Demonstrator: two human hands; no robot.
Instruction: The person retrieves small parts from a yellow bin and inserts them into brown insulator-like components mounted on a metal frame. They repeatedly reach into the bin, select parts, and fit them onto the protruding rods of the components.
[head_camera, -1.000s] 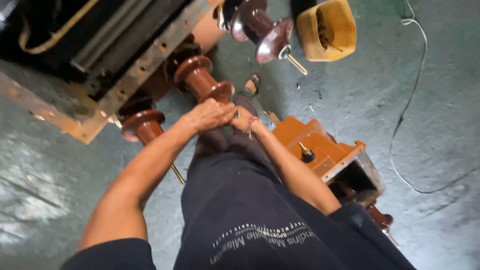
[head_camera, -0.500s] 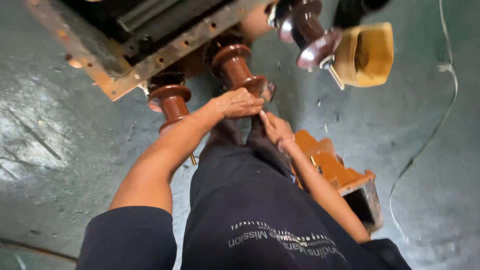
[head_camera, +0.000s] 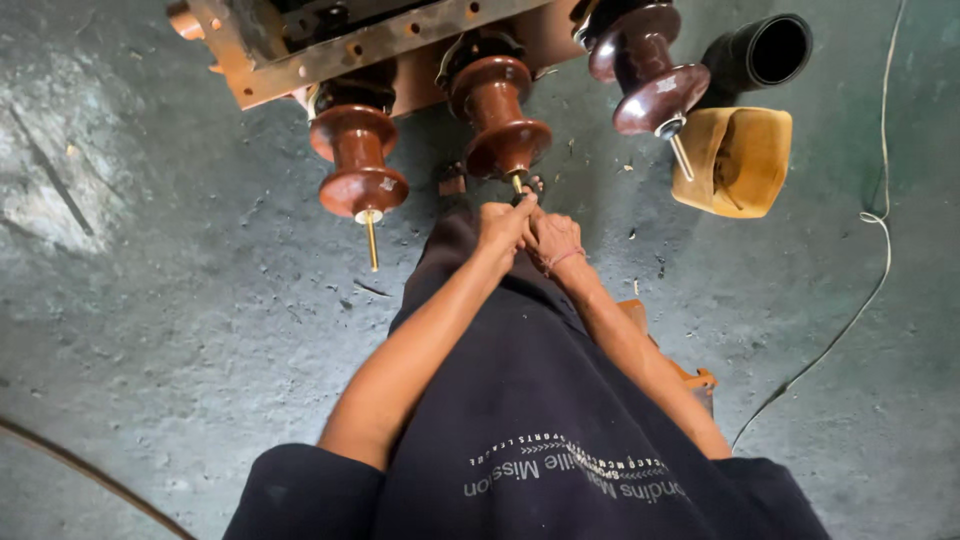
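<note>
Upper left: left insulator (head_camera: 360, 160), stud bare, untouched. Upper centre: both hands now lower than before, off middle insulator (head_camera: 497, 115) body, at its stud. Left hand (head_camera: 503, 224) and right hand (head_camera: 553, 236) touching, fingers pinched round stud tip. Upper right: third insulator (head_camera: 645, 70), yellow tub (head_camera: 737, 160) apart.

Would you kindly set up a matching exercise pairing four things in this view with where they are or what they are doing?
Things:
1. middle brown insulator
2. left brown insulator
3. yellow container
4. black pipe

Places or states:
A. lying on the floor, open mouth towards the camera
B. both hands at its stud
C. bare brass stud, no hand near
D. on the floor just below the pipe in the picture

Pairs: 1-B, 2-C, 3-D, 4-A
</note>
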